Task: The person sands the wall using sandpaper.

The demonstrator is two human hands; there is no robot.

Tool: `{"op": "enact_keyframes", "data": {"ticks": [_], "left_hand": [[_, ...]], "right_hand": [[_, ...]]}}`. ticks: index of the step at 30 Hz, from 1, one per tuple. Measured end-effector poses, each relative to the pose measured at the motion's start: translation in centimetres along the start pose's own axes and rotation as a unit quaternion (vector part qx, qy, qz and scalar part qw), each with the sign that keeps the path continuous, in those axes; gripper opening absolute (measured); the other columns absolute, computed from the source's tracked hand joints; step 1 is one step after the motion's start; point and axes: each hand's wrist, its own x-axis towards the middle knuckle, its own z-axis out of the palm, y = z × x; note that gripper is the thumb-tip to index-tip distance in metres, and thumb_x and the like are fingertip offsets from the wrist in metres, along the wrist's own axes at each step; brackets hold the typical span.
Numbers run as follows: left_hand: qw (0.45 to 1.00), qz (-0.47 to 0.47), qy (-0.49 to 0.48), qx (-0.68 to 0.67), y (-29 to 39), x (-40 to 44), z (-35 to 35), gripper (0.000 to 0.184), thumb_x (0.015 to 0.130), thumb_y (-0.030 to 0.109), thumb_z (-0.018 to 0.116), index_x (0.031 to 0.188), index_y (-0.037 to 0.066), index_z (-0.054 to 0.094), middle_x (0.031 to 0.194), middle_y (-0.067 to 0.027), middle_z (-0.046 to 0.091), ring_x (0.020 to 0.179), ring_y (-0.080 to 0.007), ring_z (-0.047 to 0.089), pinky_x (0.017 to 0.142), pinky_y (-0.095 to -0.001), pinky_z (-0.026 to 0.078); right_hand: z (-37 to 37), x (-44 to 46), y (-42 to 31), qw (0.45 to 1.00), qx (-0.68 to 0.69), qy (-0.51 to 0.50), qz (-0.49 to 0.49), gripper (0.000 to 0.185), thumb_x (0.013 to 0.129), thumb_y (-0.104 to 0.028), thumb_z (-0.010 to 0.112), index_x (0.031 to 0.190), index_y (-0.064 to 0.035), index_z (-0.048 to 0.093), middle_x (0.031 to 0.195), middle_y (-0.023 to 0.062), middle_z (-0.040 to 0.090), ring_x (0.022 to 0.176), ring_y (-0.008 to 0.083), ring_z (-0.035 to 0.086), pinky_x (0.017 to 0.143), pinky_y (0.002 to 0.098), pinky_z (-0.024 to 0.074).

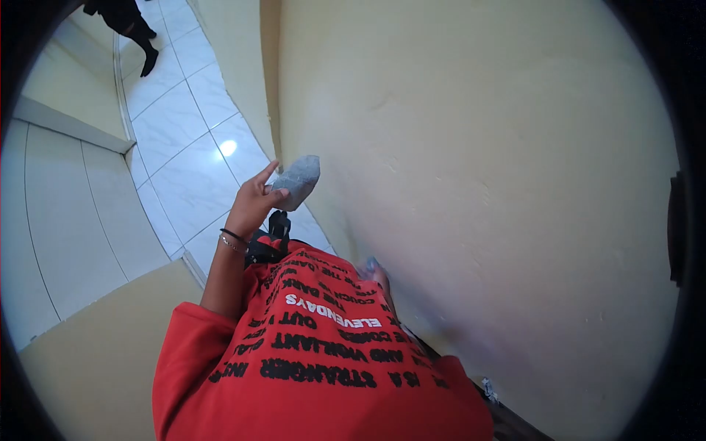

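My left hand (254,200), with a dark band and a metal bracelet at the wrist, is raised in front of the wall. Its thumb and fingers close on a grey speckled block (298,181) with a pointed end; I cannot tell what it is made of. Low beside the wall is my right hand (380,278), partly hidden by my red shirt (323,353). A small bluish, shiny thing (369,267) shows at its fingers, too little of it visible to name.
A cream wall (478,147) rises close on my right, with a dark fixture (675,228) at its far edge. White marbled tiles (180,158) cover the floor. Another person's dark-clad leg (140,37) is at top left. White panels (66,213) stand on the left.
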Motion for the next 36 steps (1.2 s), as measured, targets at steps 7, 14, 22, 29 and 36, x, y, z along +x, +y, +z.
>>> {"op": "enact_keyframes", "data": {"ticks": [7, 14, 22, 29, 36], "left_hand": [[0.992, -0.05, -0.012, -0.116, -0.2, 0.5, -2.8, 0.052, 0.077, 0.006, 0.056, 0.124, -0.005, 0.037, 0.072, -0.0005, 0.057, 0.068, -0.0061, 0.052, 0.068, -0.0196, 0.041], [0.989, -0.065, -0.034, -0.126, -0.3, 2.9, -4.6, 0.049, 0.078, 0.007, 0.056, 0.121, -0.008, 0.039, 0.078, -0.0019, 0.059, 0.074, -0.0067, 0.054, 0.073, -0.019, 0.041], [0.991, -0.052, -0.06, -0.105, 1.0, 5.4, -2.5, 0.049, 0.078, 0.009, 0.056, 0.121, -0.009, 0.039, 0.082, -0.004, 0.06, 0.075, -0.0067, 0.054, 0.075, -0.0197, 0.041], [0.977, -0.103, -0.012, -0.187, 0.5, 5.6, -2.5, 0.054, 0.08, 0.008, 0.054, 0.125, -0.01, 0.03, 0.1, -0.0106, 0.057, 0.088, -0.0136, 0.056, 0.081, -0.0265, 0.043], [0.944, -0.153, -0.033, -0.289, 0.3, 6.4, -2.1, 0.015, 0.081, 0.01, 0.054, 0.091, 0.002, 0.048, 0.093, -0.0076, 0.055, 0.083, -0.0179, 0.056, 0.077, -0.0303, 0.046]], "right_hand": [[17.4, -5.6, -4.1, 0.979, -0.118, -0.077, -0.144, 0.049, 0.088, -0.039, 0.037, 0.121, -0.0032, 0.035, 0.113, 0.0161, 0.052, 0.105, 0.0251, 0.049, 0.086, 0.0384, 0.0359], [12.2, -6.5, -3.3, 0.973, -0.224, -0.023, 0.045, 0.048, 0.088, -0.042, 0.033, 0.106, -0.0017, 0.053, 0.096, 0.0117, 0.062, 0.089, 0.0196, 0.057, 0.076, 0.0327, 0.0404], [16.0, -8.7, -4.1, 0.993, -0.105, 0.035, -0.036, 0.048, 0.088, -0.039, 0.035, 0.114, 0.0003, 0.045, 0.106, 0.0146, 0.056, 0.098, 0.0229, 0.053, 0.08, 0.0355, 0.0393], [16.2, -9.5, -3.4, 0.967, -0.044, 0.008, -0.25, 0.036, 0.088, -0.033, 0.04, 0.107, -0.0026, 0.048, 0.096, 0.0132, 0.059, 0.089, 0.0227, 0.057, 0.071, 0.0356, 0.0443], [14.3, -9.5, -3.5, 0.977, 0.032, 0.028, -0.208, 0.035, 0.088, -0.029, 0.037, 0.113, -0.0049, 0.047, 0.101, 0.0124, 0.058, 0.092, 0.0209, 0.056, 0.071, 0.0334, 0.0437]]}}
